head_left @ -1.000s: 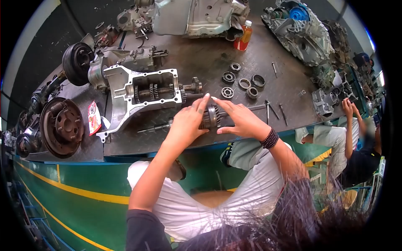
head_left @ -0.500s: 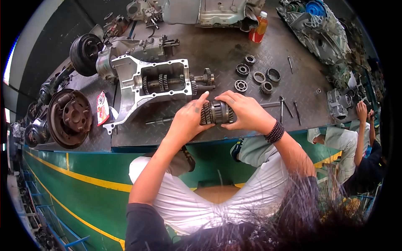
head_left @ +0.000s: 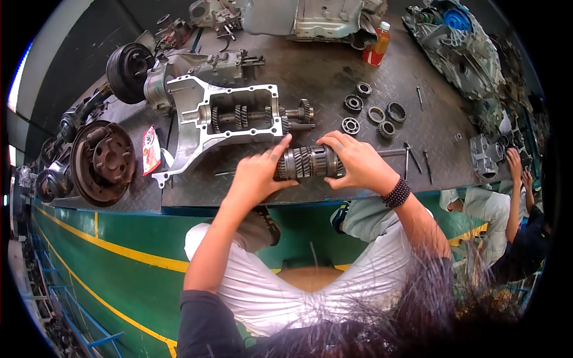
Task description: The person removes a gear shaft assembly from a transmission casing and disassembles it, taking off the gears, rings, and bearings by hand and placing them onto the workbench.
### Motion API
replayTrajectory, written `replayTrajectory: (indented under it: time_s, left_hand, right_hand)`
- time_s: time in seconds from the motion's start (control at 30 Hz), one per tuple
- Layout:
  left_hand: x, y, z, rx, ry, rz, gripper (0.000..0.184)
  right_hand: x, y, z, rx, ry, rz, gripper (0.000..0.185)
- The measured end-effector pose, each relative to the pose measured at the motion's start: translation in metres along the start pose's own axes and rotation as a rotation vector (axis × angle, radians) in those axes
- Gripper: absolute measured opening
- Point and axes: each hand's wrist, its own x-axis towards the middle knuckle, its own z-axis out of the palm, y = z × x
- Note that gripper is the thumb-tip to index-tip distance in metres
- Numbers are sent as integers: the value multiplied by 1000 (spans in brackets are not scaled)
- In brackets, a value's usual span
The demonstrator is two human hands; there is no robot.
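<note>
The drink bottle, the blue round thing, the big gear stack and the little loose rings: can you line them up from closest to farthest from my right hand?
1. Gear stack: in your right hand
2. Loose rings: just past it
3. Drink bottle: farther back
4. Blue round part: far back, right

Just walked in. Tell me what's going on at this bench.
A person has both hands around a gear stack at the near edge of the bench, the left hand at one end and the right hand at the other. A rod runs out past the right hand. Just beyond lies an open housing with more gears inside, and loose rings and bearings sit off to the right. Another person's hands show at far right.
</note>
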Motion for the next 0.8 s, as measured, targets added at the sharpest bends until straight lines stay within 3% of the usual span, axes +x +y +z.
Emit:
replayTrajectory:
  time_s: [0.17,0.63,0.8]
  left_hand:
    - [-17,-20,7,34,155,99,89]
    - [-23,-24,9,78,155,236,84]
    - [-27,-23,-7,90,181,186,82]
  right_hand:
    - [-4,3,7,56,30,-30,80]
    - [-14,5,11,63,82,-81,73]
    - [-22,3,-2,53,122,-80,70]
